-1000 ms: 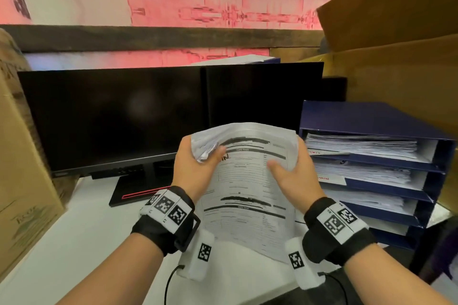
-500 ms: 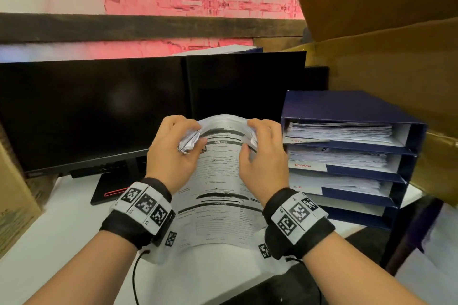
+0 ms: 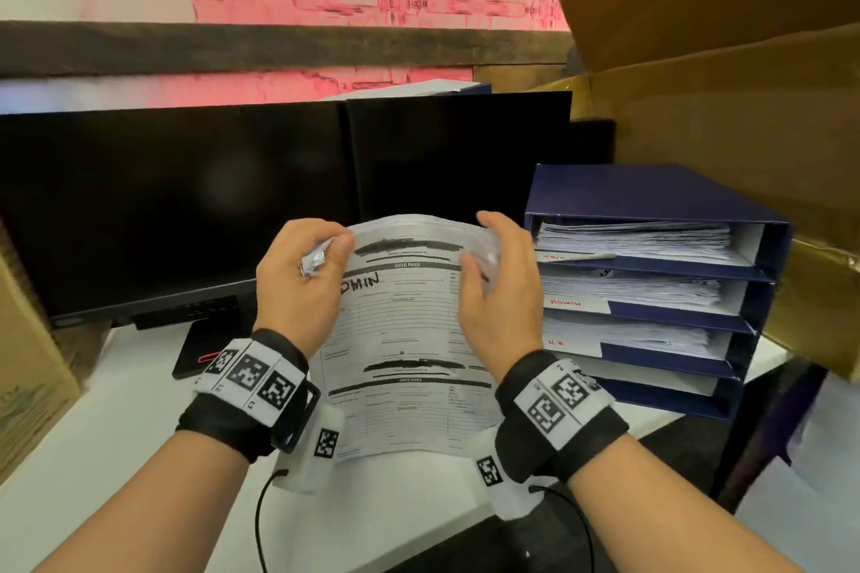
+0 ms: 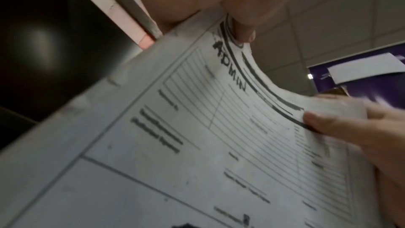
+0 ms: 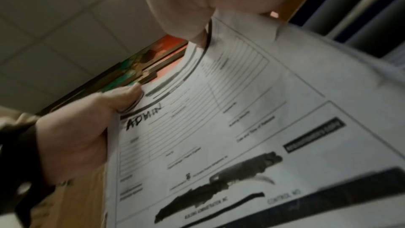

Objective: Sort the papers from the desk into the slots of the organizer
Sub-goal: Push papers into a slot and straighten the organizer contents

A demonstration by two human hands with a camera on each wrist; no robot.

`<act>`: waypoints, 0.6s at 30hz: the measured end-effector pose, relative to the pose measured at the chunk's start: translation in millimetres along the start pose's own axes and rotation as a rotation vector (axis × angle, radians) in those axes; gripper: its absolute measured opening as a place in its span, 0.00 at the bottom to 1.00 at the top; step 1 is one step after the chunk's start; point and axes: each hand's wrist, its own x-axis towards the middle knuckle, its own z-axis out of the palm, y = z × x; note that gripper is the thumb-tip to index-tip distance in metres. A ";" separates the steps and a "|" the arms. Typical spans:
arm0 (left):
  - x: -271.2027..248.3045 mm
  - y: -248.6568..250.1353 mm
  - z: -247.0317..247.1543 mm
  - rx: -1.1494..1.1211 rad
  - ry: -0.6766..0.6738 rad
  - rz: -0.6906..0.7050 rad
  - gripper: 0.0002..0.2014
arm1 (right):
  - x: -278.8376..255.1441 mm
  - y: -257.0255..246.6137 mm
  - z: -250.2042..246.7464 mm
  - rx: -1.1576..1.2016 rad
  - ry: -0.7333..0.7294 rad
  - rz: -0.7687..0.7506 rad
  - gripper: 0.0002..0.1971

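Note:
A printed gate-pass form with "ADMIN" handwritten near its top is held upright over the desk. My left hand grips its crumpled top left corner. At the top right edge my right hand pinches the sheet, thumb on the front. Both wrist views show the same form bowed between the hands. To the right stands the dark blue organizer, its slots holding stacks of paper. Labels on the slot fronts include one reading ADMIN on the second slot.
Two dark monitors stand behind the form, with a black stand base on the white desk. Cardboard boxes crowd the right side above the organizer, and another box sits at the left edge.
My right hand moved up from the form's right side to its top right edge and now pinches it there. The left hand keeps the crumpled corner.

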 end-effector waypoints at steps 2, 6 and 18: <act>0.7 0.3 -4.1 -0.060 0.032 -0.098 0.07 | 4.2 5.7 -6.7 0.085 -0.049 0.107 0.21; -2.6 -5.6 -9.4 -0.173 0.030 -0.298 0.24 | 11.3 8.9 -15.3 0.192 -0.102 0.183 0.20; -7.9 -37.7 -11.6 -0.306 0.034 -0.575 0.04 | -0.3 32.0 -11.8 0.384 -0.265 0.471 0.26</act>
